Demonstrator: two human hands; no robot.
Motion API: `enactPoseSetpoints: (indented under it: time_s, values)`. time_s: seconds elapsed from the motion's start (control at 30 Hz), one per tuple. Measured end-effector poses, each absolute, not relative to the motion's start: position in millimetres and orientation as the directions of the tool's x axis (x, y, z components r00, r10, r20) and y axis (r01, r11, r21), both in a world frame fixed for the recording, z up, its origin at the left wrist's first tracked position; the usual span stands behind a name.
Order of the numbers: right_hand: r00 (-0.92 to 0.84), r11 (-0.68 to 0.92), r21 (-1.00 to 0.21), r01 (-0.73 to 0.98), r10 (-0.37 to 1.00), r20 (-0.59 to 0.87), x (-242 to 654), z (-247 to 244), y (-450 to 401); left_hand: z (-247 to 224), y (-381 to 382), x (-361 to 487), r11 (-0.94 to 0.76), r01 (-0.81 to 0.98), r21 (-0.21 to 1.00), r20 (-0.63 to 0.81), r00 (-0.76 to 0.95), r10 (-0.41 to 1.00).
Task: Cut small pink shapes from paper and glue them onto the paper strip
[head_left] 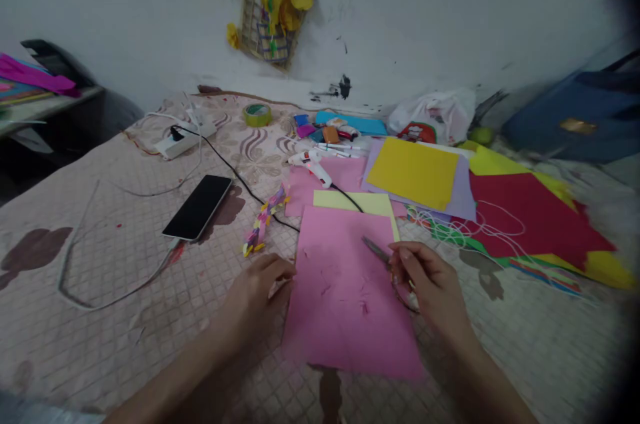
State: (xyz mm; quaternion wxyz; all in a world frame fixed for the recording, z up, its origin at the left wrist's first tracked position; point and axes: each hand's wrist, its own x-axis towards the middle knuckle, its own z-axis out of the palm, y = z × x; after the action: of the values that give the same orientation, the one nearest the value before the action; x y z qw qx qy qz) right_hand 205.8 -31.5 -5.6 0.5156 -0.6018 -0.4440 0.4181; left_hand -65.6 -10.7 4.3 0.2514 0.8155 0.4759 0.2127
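A pink sheet of paper (345, 337) lies in front of me, with small pink scraps on it. My right hand (425, 277) is closed on the handles of a pair of scissors (375, 249), whose blades point up and left over the sheet. At the sheet's left edge is my left hand (265, 294), its fingers curled together; whatever may be between them is too small to make out. A braided strip of colored paper (264, 221) lies just beyond my left hand. Under the pink sheet's far edge, a pale yellow sheet (350, 199) sticks out.
A white glue gun (313, 164) with a black cord lies farther back. To the left are a phone (198, 207) on a cable and a power strip (185, 137). Green tape (257, 115) stands near the wall. Colored sheets (415, 171) and white string (450, 224) lie to the right.
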Motion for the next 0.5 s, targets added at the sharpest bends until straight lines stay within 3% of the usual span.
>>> enactPoseSetpoints:
  time_s: [0.23, 0.37, 0.5]
  values:
    - [0.326, 0.016, -0.986, 0.166, 0.943, 0.070, 229, -5, -33, -13, -31, -39, -0.425, 0.705, 0.567, 0.071, 0.472, 0.879]
    - [0.235, -0.014, -0.983, 0.184, 0.971, 0.030, 227, -7, -36, -22, -33, -42, -0.414, 0.704, 0.577, 0.184, 0.382, 0.906]
    - [0.114, 0.017, -0.943, 0.333, 0.992, 0.058, 216, -10, -40, -21, -17, -48, -0.417, 0.696, 0.585, 0.221, 0.358, 0.907]
